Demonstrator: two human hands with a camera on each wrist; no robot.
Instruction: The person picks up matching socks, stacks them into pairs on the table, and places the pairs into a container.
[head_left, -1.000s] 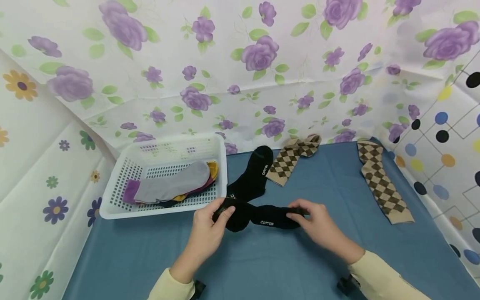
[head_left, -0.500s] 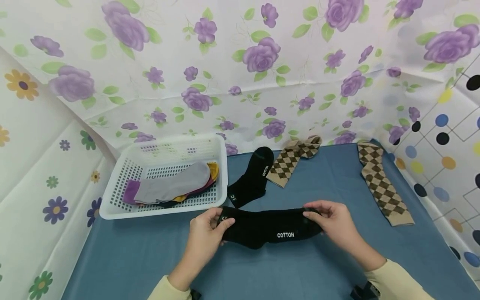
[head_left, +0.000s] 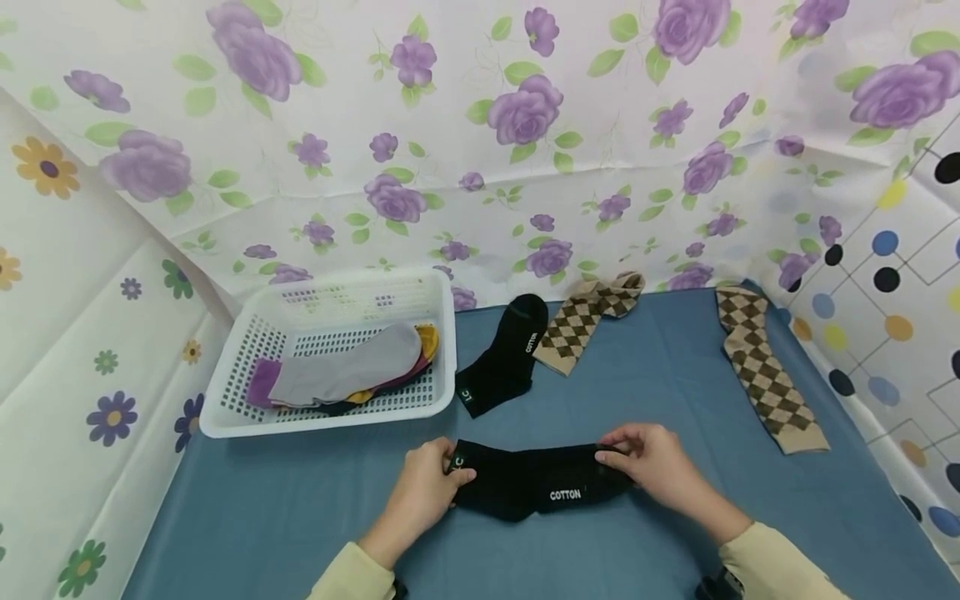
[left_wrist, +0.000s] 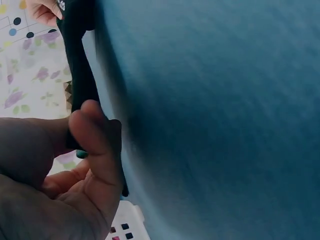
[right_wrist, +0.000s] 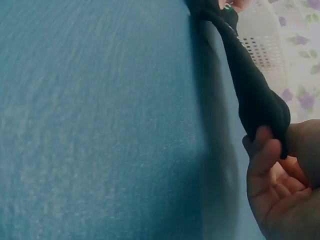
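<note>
A black sock (head_left: 525, 479) with white "COTTON" lettering is stretched sideways between both hands, close over the blue cloth. My left hand (head_left: 427, 492) pinches its cuff between thumb and fingers. At the toe end, my right hand (head_left: 652, 467) pinches it the same way. The left wrist view shows the left hand (left_wrist: 85, 175) with the sock (left_wrist: 80, 65) running away from it. In the right wrist view, thumb and fingers of the right hand (right_wrist: 280, 190) grip the dark fabric. A second black sock (head_left: 502, 358) lies flat just behind, beside the basket.
A white plastic basket (head_left: 300, 429) at the left holds a grey sock (head_left: 348, 367) on top of other coloured socks. One brown checked sock (head_left: 573, 333) lies crumpled at the back; another checked sock (head_left: 768, 367) lies at the right. Flower-print sheets (head_left: 465, 108) hang behind the blue cloth (head_left: 675, 367).
The bunched, twisted sock has been pulled out straight between the hands, the right hand shifting rightward. Both hands then moved down toward me with the sock. The other socks and the basket stayed put.
</note>
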